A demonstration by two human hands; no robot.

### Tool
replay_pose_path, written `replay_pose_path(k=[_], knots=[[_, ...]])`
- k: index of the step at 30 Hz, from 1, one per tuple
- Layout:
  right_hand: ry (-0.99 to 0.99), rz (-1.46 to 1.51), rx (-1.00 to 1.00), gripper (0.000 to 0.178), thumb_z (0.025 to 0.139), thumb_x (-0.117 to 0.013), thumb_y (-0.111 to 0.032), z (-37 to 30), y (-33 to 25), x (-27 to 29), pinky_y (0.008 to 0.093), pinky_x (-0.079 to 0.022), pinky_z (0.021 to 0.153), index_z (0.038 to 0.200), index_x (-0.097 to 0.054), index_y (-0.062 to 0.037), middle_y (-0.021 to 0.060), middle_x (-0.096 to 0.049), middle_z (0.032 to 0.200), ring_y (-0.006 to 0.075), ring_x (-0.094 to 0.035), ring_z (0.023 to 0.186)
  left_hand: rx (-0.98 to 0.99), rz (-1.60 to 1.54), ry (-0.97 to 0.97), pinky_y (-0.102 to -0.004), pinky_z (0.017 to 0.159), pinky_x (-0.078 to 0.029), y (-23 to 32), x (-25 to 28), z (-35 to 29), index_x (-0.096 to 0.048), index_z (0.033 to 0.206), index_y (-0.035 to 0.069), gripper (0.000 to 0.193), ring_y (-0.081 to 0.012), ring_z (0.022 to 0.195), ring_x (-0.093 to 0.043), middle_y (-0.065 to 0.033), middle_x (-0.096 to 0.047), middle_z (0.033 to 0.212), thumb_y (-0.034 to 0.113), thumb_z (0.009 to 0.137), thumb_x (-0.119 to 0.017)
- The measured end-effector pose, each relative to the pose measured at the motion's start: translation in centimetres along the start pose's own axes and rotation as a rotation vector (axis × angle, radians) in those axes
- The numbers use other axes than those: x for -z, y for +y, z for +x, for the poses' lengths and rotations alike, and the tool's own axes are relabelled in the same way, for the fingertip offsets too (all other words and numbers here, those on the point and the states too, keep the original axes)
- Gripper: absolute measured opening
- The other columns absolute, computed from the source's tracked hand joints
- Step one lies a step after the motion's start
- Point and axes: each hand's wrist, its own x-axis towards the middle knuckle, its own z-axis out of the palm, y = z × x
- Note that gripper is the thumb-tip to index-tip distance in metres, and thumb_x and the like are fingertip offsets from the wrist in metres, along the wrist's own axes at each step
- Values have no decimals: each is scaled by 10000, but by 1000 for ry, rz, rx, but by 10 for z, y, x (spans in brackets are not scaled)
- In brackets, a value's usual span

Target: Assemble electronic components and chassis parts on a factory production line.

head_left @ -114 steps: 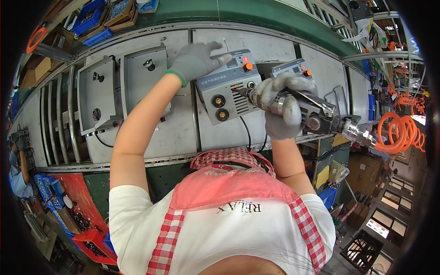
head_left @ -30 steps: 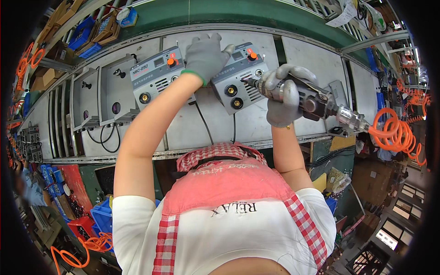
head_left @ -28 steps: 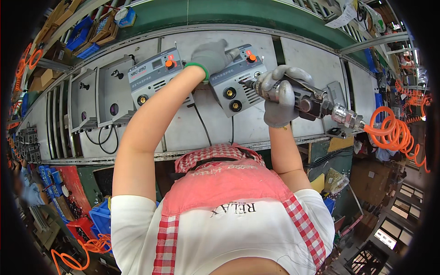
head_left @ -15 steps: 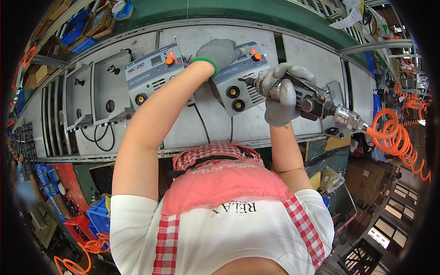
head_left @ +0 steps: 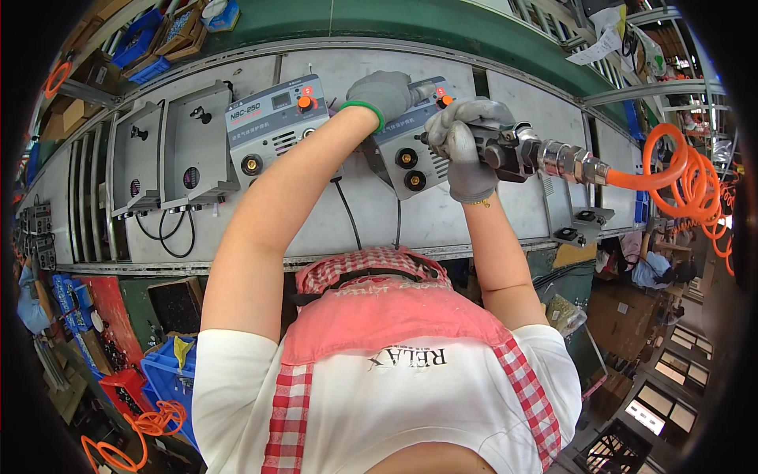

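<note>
My left hand (head_left: 380, 95), in a grey glove with a green cuff, grips the upper edge of a grey welding machine (head_left: 433, 175); part of its fingers is hidden. The machine's front panel has an orange knob (head_left: 444, 101) and two round black sockets with brass centres. My right hand (head_left: 472, 150), gloved in worn grey, is closed round an air screwdriver (head_left: 512, 156). The tool lies nearly level, its tip pointing left at the panel's right half, close to the upper socket (head_left: 406, 158). My fingers hide some of the tool's body.
A second welding machine (head_left: 272, 133) stands to the left, partly behind my left forearm. Further left are two open grey metal housings (head_left: 193, 150) with black cables. An orange coiled air hose (head_left: 679, 178) trails off right from the tool. Small metal parts (head_left: 580, 225) lie at the bench's near right.
The screwdriver has swung more level and moved slightly left, its tip now mostly behind my right fingers. My left hand keeps its place on the machine. The whole view has shifted slightly.
</note>
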Motion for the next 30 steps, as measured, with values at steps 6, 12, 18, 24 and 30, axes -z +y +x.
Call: replay_pose_path(k=[6,12,18,24,30], knots=[[125,161,4,242,795,-511,-13,-1,-36,-11,277,-391,484,1034,-488,-38,90,-518,752,169,-483,569,20,202,442,-399,834,-490,11,-3,-15,-612,1139,96,501,-319,940,-628,-172,-649,1023,505,862,-529],[243,93,645,382,878,-401,-280,-22,-79,13,441,-492,788,1167,-486,-45,207,-559,1103,304,-582,858,-743,-339,770,-370,803,-481,50,31,-121,-600,1164,121,445,-315,986,-585,-136,-611,1062,381,807,-651],[220,-48,-159,668,857,-532,-537,-76,-93,11,360,-478,811,1237,-467,8,122,-522,1164,196,-558,930,-508,-654,127,-417,784,-486,85,-29,-197,-489,1194,9,737,-373,942,-606,-204,-615,1017,422,659,-782],[-350,-929,-193,239,719,-705,-66,-121,-137,40,354,-456,742,941,-627,-27,136,-632,915,225,-579,805,-251,-357,49,-460,706,-502,16,-64,-205,-535,1047,13,543,-370,842,-632,-214,-626,957,371,687,-727],[-721,-1163,-344,575,654,-808,-221,-125,-85,-22,401,-454,816,1138,-567,-25,181,-612,989,325,-586,907,-442,142,445,-440,619,-492,-13,-123,-242,-572,922,133,241,-251,678,-617,-80,-591,743,229,713,-643]])
